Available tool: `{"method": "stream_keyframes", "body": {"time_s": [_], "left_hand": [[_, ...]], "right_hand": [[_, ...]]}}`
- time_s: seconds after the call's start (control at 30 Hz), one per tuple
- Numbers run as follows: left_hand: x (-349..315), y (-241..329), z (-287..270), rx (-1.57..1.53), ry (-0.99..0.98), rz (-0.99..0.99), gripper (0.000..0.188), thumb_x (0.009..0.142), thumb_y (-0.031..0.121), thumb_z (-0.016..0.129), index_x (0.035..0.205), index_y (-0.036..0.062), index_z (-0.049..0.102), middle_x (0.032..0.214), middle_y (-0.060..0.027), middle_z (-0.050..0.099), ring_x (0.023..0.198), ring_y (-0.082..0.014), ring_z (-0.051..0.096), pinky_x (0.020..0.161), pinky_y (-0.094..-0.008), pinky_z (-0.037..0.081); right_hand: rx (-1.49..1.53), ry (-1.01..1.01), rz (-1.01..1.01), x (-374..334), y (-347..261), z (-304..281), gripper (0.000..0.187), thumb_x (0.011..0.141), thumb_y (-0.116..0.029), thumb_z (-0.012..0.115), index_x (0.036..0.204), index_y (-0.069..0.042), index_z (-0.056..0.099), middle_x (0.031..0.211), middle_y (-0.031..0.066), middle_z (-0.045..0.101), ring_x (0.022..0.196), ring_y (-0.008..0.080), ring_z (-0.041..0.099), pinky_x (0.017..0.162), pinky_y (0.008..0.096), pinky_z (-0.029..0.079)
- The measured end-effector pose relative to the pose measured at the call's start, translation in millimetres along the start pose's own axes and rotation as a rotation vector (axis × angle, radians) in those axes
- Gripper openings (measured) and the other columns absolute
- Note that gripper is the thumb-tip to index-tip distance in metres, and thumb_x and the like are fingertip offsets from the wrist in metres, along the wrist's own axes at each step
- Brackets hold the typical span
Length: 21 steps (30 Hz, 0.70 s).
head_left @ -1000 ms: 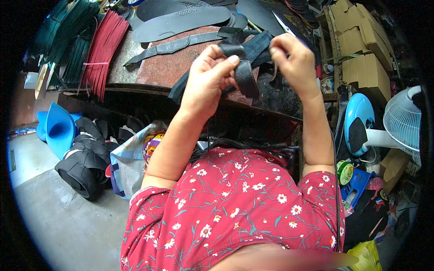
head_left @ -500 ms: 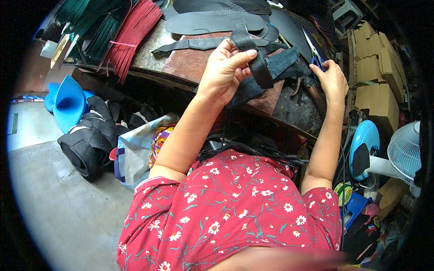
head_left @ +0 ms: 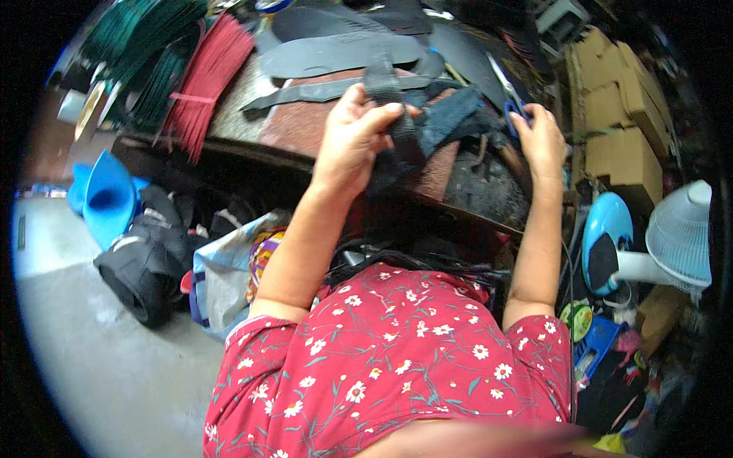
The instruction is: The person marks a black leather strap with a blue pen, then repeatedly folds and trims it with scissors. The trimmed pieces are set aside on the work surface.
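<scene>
While thumb and fingers pinch it, strap (head_left: 383, 80): held above the table (head_left: 489, 187), left hand (head_left: 351, 133) clamped around its middle.
Strap axis: close to up-down in view, far end leaning left, near end right.
Right hand (head_left: 544, 141): at the handles of the scissors (head_left: 506, 85); blurred, can't tell if closed.
Scissors axis: blades point away, slightly left.
Pinch and handles: probably best kept firm, strap untwisted, fingers well seated, clear of the blades.
</scene>
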<state>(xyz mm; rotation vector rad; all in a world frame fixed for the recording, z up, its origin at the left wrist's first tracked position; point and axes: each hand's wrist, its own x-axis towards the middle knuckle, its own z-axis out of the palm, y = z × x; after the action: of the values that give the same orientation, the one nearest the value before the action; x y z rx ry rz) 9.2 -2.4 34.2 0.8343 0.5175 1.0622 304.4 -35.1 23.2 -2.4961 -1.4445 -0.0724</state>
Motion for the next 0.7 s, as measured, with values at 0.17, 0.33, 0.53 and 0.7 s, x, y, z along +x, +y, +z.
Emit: {"method": "stream_keyframes", "body": {"time_s": [0.17, 0.33, 0.53, 0.7], "left_hand": [[-1.3, 3.2, 4.5, -0.024, 0.022, -0.049, 0.024, 0.090, 0.007, 0.061, 0.113, 0.0045, 0.052, 0.096, -0.0107, 0.068, 0.071, -0.0083, 0.063, 0.058, -0.0194, 0.051], [0.9, 4.4, 3.0, -0.002, 0.012, -0.001, 0.021, 0.090, 0.003, 0.060, 0.110, 0.0024, 0.052, 0.098, -0.0122, 0.068, 0.083, -0.0144, 0.067, 0.068, -0.0253, 0.057], [8.5, -4.9, 1.4, -0.033, 0.042, 0.017, 0.021, 0.090, 0.004, 0.062, 0.109, 0.0049, 0.053, 0.091, -0.0048, 0.066, 0.077, -0.0095, 0.064, 0.064, -0.0221, 0.054], [11.2, -10.7, 5.5, -0.111, 0.049, 0.056, 0.025, 0.087, 0.005, 0.066, 0.109, 0.0072, 0.054, 0.092, -0.0009, 0.063, 0.070, -0.0048, 0.058, 0.057, -0.0176, 0.048]], "right_hand": [[-0.036, -0.067, 0.031, 8.9, 19.7, 2.3, 0.049, 0.083, -0.053, 0.062, 0.112, -0.015, 0.065, 0.095, 0.0140, 0.068, 0.094, 0.0337, 0.065, 0.079, 0.0441, 0.049], [0.072, -0.170, 0.079, 19.3, 35.6, 1.0, 0.048, 0.085, -0.054, 0.058, 0.107, -0.013, 0.068, 0.093, 0.0137, 0.069, 0.088, 0.0318, 0.066, 0.076, 0.0420, 0.049], [1.367, -0.517, -0.003, -37.1, 29.4, -16.5, 0.043, 0.089, -0.041, 0.062, 0.102, 0.000, 0.062, 0.070, 0.0005, 0.059, 0.060, 0.0065, 0.053, 0.054, 0.0214, 0.039], [1.440, -0.965, -0.095, -99.1, -1.4, -28.0, 0.042, 0.076, -0.029, 0.077, 0.102, 0.000, 0.060, 0.083, 0.0039, 0.062, 0.068, 0.0123, 0.060, 0.064, 0.0216, 0.046]]}}
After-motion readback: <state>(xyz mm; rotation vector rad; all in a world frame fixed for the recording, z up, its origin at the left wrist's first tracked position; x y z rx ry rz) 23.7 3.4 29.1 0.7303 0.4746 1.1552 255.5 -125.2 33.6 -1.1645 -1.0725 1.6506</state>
